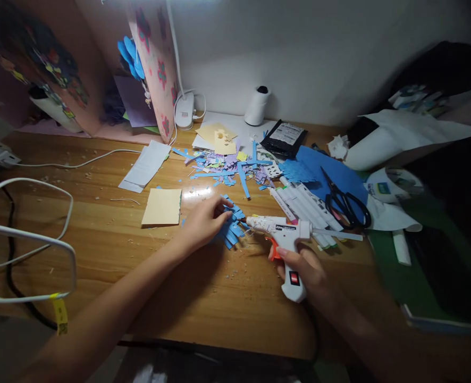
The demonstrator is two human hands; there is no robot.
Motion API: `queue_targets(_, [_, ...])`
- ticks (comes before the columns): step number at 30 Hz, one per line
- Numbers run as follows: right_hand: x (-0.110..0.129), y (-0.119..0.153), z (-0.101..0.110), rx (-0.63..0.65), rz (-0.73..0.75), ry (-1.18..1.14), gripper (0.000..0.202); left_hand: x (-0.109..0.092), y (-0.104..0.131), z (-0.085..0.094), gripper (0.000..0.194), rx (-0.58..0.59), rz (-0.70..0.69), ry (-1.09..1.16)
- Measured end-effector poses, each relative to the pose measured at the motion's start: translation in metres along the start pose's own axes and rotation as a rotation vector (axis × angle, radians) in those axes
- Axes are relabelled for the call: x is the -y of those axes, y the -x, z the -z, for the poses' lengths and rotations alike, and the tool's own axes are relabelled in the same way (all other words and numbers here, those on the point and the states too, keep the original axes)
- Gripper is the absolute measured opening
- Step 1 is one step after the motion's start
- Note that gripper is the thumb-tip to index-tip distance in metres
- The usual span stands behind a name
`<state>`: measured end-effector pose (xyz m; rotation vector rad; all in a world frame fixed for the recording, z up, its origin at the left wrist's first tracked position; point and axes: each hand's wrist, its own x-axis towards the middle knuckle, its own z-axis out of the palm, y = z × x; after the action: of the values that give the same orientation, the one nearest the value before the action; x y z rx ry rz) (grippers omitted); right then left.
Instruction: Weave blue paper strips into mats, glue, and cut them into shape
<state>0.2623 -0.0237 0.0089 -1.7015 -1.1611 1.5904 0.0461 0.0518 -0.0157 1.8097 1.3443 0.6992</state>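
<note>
My right hand (305,266) is wrapped round the handle of a white hot glue gun (294,231), fingers at its orange trigger. A clear glue stick (339,234) pokes out of the gun's back end. The nozzle points left, close by a fringed piece of blue paper (232,229); whether it touches the paper I cannot tell. My left hand (207,218) pinches that fringed paper at its upper left, just over the wooden table. Part of the paper is hidden behind my fingers.
Blue and purple paper scraps (227,165) lie heaped beyond my hands. Black scissors (341,199) rest by several white markers (305,199) and a blue sheet (335,170). A cream paper square (162,207) is at left. A white wire frame (70,255) stands near the left edge.
</note>
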Motion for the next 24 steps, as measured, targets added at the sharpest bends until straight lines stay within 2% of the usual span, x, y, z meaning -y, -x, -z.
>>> queue_targets(9, [-0.0044,-0.0001,-0.0056,-0.002,0.072,0.040,0.034,-0.0015,-0.0006,-0.0018,0.011,-0.029,0.009,0.008])
queue_targets(24, [-0.0037,-0.0022,-0.0047,0.035,0.021,-0.006,0.035,-0.0053,0.0015,-0.0013,0.012,-0.006,0.009,-0.026])
